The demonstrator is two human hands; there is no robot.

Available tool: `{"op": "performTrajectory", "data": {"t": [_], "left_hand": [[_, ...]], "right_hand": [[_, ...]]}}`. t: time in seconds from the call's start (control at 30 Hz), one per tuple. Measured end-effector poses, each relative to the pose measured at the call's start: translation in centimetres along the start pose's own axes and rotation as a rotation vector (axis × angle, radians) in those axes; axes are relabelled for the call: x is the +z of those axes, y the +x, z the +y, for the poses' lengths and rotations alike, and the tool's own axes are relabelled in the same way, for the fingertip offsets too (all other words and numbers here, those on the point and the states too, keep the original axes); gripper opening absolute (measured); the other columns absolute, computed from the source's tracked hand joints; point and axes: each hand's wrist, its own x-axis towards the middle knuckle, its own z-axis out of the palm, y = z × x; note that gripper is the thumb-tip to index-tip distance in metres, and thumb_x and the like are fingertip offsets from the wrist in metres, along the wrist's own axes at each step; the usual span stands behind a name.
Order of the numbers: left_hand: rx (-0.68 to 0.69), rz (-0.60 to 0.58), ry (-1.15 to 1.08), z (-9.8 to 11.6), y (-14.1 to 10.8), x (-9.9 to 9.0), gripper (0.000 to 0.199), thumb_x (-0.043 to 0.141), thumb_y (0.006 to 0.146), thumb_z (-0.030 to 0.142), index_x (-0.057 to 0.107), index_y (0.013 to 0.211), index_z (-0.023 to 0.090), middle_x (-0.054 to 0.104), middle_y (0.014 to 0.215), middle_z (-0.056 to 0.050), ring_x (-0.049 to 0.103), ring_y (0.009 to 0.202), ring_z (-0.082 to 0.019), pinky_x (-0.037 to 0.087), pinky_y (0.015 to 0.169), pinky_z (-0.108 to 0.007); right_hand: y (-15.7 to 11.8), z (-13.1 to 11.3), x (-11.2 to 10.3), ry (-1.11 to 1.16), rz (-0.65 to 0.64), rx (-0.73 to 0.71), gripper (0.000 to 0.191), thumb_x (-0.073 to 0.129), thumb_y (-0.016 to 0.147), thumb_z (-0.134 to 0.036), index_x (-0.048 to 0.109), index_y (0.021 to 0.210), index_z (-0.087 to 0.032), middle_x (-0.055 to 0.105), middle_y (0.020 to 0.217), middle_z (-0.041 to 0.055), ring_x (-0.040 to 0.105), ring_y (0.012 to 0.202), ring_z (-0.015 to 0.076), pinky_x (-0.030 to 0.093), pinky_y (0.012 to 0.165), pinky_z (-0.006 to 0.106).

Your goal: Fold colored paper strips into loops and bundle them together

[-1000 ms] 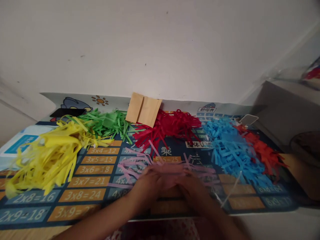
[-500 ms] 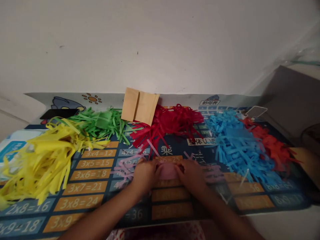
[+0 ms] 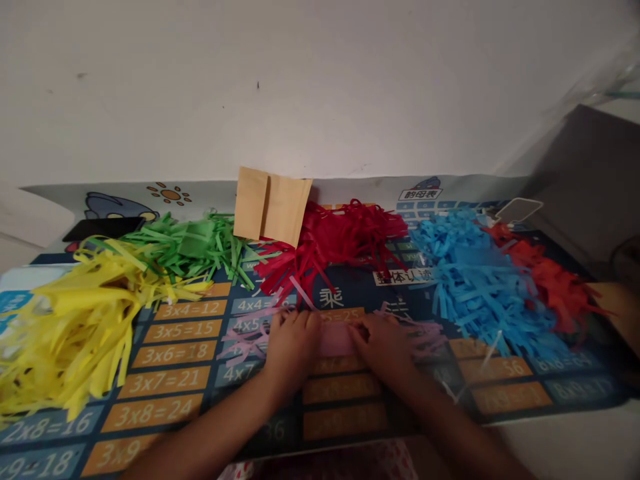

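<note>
A light purple tissue paper [image 3: 335, 339] with fringed strips at both ends lies flat in front of me on the printed mat. My left hand [image 3: 294, 343] is closed over its left part, fingers curled, with strips spreading out to the left. At the other side my right hand [image 3: 384, 343] grips the right part between thumb and fingers, and more strips show beyond it. The paper under both hands is hidden. One loose purple strip [image 3: 302, 293] lies just above my left hand.
Fringed paper bundles lie around: yellow [image 3: 85, 320], green [image 3: 195, 240], red [image 3: 340, 233], blue [image 3: 480, 280] and orange-red [image 3: 547, 280]. A folded brown card [image 3: 273, 207] leans near the wall [image 3: 320, 87]. A black flat object [image 3: 103, 229] rests at the back left. A times-table mat [image 3: 173, 377] covers the table.
My left hand has flattened and its fingers lie further over the purple paper. More of the paper's middle shows between my hands. The view has shifted slightly.
</note>
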Motion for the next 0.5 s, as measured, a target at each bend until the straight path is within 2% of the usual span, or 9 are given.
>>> {"op": "performTrajectory", "data": {"t": [0.07, 0.17, 0.23, 0.3, 0.37, 0.43, 0.5], "left_hand": [[0.170, 0.035, 0.047, -0.1, -0.1, -0.2, 0.016, 0.052, 0.091, 0.015, 0.067, 0.096, 0.018, 0.069, 0.101, -0.010, 0.060, 0.096, -0.028, 0.040, 0.087, -0.046], [0.413, 0.045, 0.109, -0.3, -0.2, -1.1, 0.010, 0.058, 0.087, 0.017, 0.068, 0.088, 0.018, 0.068, 0.098, -0.008, 0.056, 0.092, -0.025, 0.040, 0.088, -0.045], [0.469, 0.077, 0.164, -0.3, -0.2, -1.8, 0.013, 0.061, 0.086, 0.023, 0.070, 0.092, 0.016, 0.066, 0.108, -0.009, 0.053, 0.098, -0.026, 0.035, 0.096, -0.047], [0.546, 0.126, 0.241, 0.0, -0.3, -2.5, 0.022, 0.061, 0.086, 0.030, 0.071, 0.098, 0.014, 0.062, 0.118, -0.011, 0.049, 0.108, -0.028, 0.026, 0.104, -0.049], [0.603, 0.144, 0.295, 0.7, -0.4, -2.8, 0.026, 0.059, 0.087, 0.033, 0.073, 0.098, 0.014, 0.064, 0.114, -0.011, 0.047, 0.111, -0.029, 0.020, 0.108, -0.049], [0.580, 0.133, 0.314, 1.4, -0.6, -2.6, 0.029, 0.057, 0.087, 0.037, 0.074, 0.094, 0.015, 0.066, 0.103, -0.011, 0.048, 0.107, -0.030, 0.021, 0.106, -0.049], [0.494, 0.115, 0.307, 1.7, -0.9, -2.2, 0.031, 0.058, 0.085, 0.040, 0.074, 0.091, 0.015, 0.067, 0.094, -0.011, 0.050, 0.100, -0.031, 0.025, 0.103, -0.050]], "right_hand": [[0.4, 1.0, -1.1, -0.027, 0.040, 0.028, 0.010, 0.058, 0.085, -0.024, 0.068, 0.082, -0.022, 0.071, 0.072, 0.0011, 0.064, 0.066, 0.0207, 0.041, 0.071, 0.035], [-0.1, 2.3, -3.6, -0.100, 0.157, 0.079, 0.020, 0.057, 0.084, -0.018, 0.065, 0.103, -0.016, 0.071, 0.093, 0.0122, 0.063, 0.086, 0.0299, 0.038, 0.078, 0.043], [-1.4, 2.1, -4.6, -0.143, 0.161, -0.090, 0.027, 0.057, 0.085, -0.017, 0.062, 0.111, -0.017, 0.067, 0.108, 0.0151, 0.059, 0.098, 0.0333, 0.035, 0.085, 0.048], [-2.7, 1.1, -4.4, -0.161, 0.071, -0.391, 0.025, 0.055, 0.088, -0.017, 0.061, 0.111, -0.022, 0.066, 0.112, 0.0096, 0.057, 0.101, 0.0289, 0.034, 0.090, 0.045], [-3.5, 0.1, -3.2, -0.168, -0.013, -0.598, 0.021, 0.052, 0.091, -0.016, 0.062, 0.108, -0.022, 0.067, 0.107, 0.0059, 0.057, 0.097, 0.0237, 0.034, 0.090, 0.040], [-3.2, -0.3, -1.9, -0.174, -0.057, -0.632, 0.017, 0.050, 0.092, -0.014, 0.064, 0.102, -0.018, 0.068, 0.100, 0.0068, 0.058, 0.092, 0.0220, 0.033, 0.089, 0.039], [-2.2, 0.2, -1.2, -0.159, -0.106, -0.599, 0.015, 0.050, 0.092, -0.015, 0.065, 0.093, -0.016, 0.068, 0.092, 0.0070, 0.058, 0.086, 0.0213, 0.032, 0.087, 0.039]]}}
